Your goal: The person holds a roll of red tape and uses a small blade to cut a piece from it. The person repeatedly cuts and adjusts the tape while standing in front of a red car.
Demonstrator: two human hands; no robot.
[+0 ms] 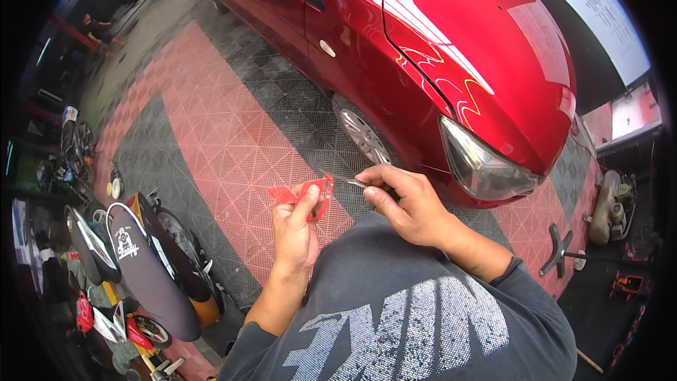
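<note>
In front of my body, my left hand (pixel 296 231) pinches a thin, flat red piece (pixel 327 194) between thumb and fingers. Part of it sticks out on either side of the thumb; its exact kind does not show. Just to the right, my right hand (pixel 403 201) grips a small, slim metal piece (pixel 357 183) between thumb and forefinger, mostly hidden by the fingers. Its tip points left at the red piece, with a small gap between them.
A glossy red car (pixel 367 49) stands ahead, its headlight (pixel 486 159) and front wheel (pixel 361 127) close to my right hand. Motorcycles with a dark seat (pixel 151 275) are parked at left. A black X-footed stand (pixel 558 250) sits at right on the red and grey floor tiles (pixel 226 141).
</note>
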